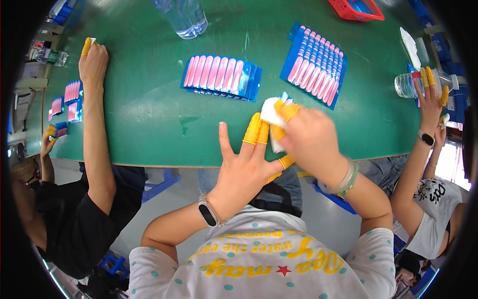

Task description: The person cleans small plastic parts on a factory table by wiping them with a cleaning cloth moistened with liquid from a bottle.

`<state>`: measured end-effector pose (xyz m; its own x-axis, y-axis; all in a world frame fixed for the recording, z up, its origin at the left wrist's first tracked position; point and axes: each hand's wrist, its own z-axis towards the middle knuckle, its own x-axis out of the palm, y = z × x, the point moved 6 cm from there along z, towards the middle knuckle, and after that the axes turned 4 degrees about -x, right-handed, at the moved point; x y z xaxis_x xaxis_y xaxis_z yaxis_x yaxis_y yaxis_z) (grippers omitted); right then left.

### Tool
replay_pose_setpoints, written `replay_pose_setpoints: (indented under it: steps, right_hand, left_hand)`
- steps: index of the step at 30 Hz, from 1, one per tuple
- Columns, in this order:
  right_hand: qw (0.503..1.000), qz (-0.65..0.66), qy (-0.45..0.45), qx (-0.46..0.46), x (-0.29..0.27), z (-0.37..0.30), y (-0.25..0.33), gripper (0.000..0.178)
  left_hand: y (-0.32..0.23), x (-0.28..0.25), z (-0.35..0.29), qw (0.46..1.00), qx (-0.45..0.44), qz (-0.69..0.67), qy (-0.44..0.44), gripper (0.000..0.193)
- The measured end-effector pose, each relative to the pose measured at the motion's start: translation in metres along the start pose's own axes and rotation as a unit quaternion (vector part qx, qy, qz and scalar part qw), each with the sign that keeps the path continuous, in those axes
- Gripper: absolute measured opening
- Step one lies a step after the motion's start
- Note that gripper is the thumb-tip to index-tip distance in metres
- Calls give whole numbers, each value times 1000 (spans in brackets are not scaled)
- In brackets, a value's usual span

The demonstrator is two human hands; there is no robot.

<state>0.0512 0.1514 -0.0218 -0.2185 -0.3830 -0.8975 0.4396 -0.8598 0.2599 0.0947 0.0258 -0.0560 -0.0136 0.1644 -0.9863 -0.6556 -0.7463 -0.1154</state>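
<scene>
My right hand (316, 137), smeared by motion, grips a folded white cloth (272, 110) between fingers in yellow finger cots. A small bit of blue printed sheet (284, 96) shows just past the cloth; the rest is hidden. My left hand (249, 164) lies at the table's near edge with fingers spread, two yellow-capped fingertips touching the cloth's side. Its thumb, also capped, points under my right hand. Beyond my hands lie a stack of blue sheets with pink rounded strips (214, 74) and, to its right, a larger fanned stack of the same kind (316, 67).
A clear plastic bottle (186, 20) and a red basket (356, 10) stand along the far side of the green table (149, 119). Co-workers sit left and right; one's hand (93, 62) rests on the table, another's hand (429, 94) is near a clear bottle (406, 85).
</scene>
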Motion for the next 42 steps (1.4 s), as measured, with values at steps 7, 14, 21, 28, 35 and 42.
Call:
replay_pose_setpoints:
  steps: [7,14,21,28,35,42]
  right_hand:
    - [999,-19,6,42,-3,15,-17,38]
    - [1000,-25,-18,0,-16,14,-13,44]
    - [1000,-2,25,-14,-11,4,5,42]
    - [998,-25,29,-42,-1,2,17,39]
    - [999,-46,28,8,-8,1,2,42]
    - [997,3,31,67,-11,-6,-22,40]
  left_hand:
    - [0,-4,7,999,6,14,-38,46]
    - [-3,-13,6,999,26,-14,-30,51]
    - [-3,-12,-7,997,27,2,-66,45]
    - [3,-10,-10,994,24,21,-102,47]
    - [1,-7,-4,994,7,-24,-103,24]
    - [-6,-6,-9,993,2,-35,-115,26]
